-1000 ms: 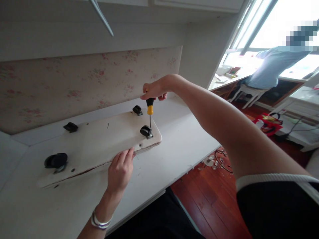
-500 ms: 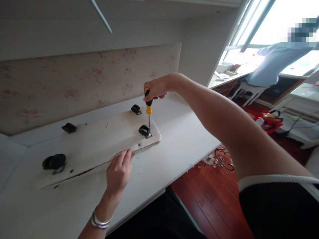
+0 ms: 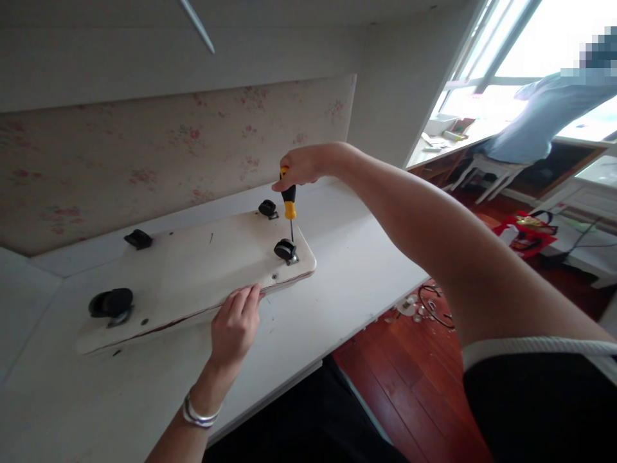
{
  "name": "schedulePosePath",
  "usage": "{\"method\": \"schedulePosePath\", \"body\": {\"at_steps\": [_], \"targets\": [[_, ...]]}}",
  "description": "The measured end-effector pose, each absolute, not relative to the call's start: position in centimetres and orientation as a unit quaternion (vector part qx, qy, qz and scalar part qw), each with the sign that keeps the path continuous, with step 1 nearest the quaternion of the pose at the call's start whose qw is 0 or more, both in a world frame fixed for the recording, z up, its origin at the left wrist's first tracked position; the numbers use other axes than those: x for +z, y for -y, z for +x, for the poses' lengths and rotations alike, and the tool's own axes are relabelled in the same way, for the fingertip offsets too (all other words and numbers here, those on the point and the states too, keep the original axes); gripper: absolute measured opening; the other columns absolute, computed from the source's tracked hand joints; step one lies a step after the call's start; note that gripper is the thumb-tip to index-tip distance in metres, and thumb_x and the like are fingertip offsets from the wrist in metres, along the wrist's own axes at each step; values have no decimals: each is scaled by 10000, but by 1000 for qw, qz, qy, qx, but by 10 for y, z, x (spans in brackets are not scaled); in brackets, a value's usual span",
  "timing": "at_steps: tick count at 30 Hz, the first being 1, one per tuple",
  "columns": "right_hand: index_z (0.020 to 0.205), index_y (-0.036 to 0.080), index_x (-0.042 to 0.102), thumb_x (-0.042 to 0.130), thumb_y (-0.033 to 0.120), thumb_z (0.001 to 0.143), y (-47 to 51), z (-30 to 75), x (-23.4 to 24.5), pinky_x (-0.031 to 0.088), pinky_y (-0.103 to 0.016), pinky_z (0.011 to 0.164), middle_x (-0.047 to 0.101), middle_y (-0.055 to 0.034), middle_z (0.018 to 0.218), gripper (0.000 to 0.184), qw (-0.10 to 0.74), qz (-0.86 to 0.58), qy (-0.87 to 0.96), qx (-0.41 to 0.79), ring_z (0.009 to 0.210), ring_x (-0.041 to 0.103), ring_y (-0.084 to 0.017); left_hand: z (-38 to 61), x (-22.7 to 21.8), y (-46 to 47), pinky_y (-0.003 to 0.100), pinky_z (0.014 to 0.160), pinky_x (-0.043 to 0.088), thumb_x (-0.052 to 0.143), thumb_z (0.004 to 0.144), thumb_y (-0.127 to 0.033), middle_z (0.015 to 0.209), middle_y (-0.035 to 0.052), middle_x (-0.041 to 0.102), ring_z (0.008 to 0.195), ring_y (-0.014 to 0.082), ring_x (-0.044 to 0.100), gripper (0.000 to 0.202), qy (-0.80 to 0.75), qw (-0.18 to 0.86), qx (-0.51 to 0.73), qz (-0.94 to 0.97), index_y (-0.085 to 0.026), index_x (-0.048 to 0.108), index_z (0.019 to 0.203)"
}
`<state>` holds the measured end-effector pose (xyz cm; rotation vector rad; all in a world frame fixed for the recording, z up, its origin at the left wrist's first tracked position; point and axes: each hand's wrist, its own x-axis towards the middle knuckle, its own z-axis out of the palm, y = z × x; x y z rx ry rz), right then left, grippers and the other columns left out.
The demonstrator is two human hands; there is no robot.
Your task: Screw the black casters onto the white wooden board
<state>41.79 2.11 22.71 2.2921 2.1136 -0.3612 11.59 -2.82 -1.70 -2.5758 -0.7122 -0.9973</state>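
Note:
My right hand (image 3: 303, 166) is closed around the yellow and black handle of a screwdriver (image 3: 289, 209). The tool stands nearly upright, its shaft reaching down behind the near right caster (image 3: 285, 249), where the tip is hidden. That caster sits on a metal plate at the right end of a white board (image 3: 193, 270), which lies with its wheels up. Along the board's near edge, my left hand (image 3: 237, 321) grips with fingers together, the thumb out of sight. Other black casters are the far right one (image 3: 267, 208), the far left one (image 3: 139, 239) and the near left one (image 3: 112, 303).
The board rests on a white desktop (image 3: 332, 302) below a flowered back panel (image 3: 193, 141). A person in a light blue top (image 3: 535, 125) leans over a desk by the window. Clutter (image 3: 414, 307) and a red bag (image 3: 523, 235) are to the right, above the wooden floor.
My view has shifted slightly, moving the board a little rightward in the picture. The fingers of my right hand have shifted on the screwdriver handle. My left hand stays at the board's edge.

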Motion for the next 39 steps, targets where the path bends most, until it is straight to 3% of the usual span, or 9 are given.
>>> {"method": "schedulePosePath", "body": {"at_steps": [6,8,12,14,19,23,28,35,39], "targets": [[808,150,677,499,815,792,-28,424,222,412,-360,599,598,-79,690,688,15,744,-666,-37,683,602,-232,116,-19,26,322,881,503,653,912,-138,1002,83,745,919,217,690,288,250,153,-354,-888,-172,640,1197],[902,145,688,493,800,810,-24,425,224,414,-349,612,609,-63,704,690,30,744,-663,-78,668,598,-214,115,-19,25,319,881,502,656,912,-143,1001,84,746,915,215,691,281,248,154,-356,-888,-172,643,1192],[1180,169,629,644,606,825,-18,424,225,399,-296,622,638,-31,828,563,-7,728,-671,-139,717,603,-184,115,-19,24,308,881,501,662,907,-140,984,81,745,907,208,694,276,241,160,-363,-886,-166,646,1181],[1136,163,652,681,595,795,-19,423,224,396,-291,622,645,-32,834,551,-23,727,-675,-121,725,605,-185,115,-19,25,306,881,500,668,903,-138,979,79,745,903,209,693,278,241,163,-364,-885,-165,647,1179],[914,114,724,571,795,747,-31,422,220,408,-342,626,625,-80,695,718,15,735,-678,-29,716,608,-238,115,-20,26,308,895,498,690,889,-138,985,75,742,909,208,685,303,246,166,-359,-885,-156,641,1187],[929,96,737,564,831,708,-30,416,218,428,-372,646,633,-136,778,787,-1,737,-676,21,804,609,-290,114,-20,26,308,901,497,696,885,-139,989,76,740,914,207,684,307,248,166,-358,-885,-154,640,1187],[989,112,735,630,790,692,-20,406,219,437,-396,713,626,-154,882,747,-39,761,-647,37,903,601,-320,113,-20,26,313,894,499,688,895,-145,1004,78,743,922,213,687,300,247,162,-359,-886,-159,640,1191],[918,141,739,560,748,778,-24,415,217,417,-387,655,639,-121,737,648,-8,768,-640,-20,729,604,-264,113,-19,26,325,895,507,669,909,-147,1017,77,741,936,220,688,306,248,150,-352,-890,-172,638,1213],[939,156,744,570,714,776,-25,419,214,401,-370,652,651,-126,752,607,-10,767,-642,-12,755,601,-268,113,-21,26,335,909,514,662,913,-146,1025,76,738,945,219,685,312,251,148,-353,-889,-175,634,1222]]}}
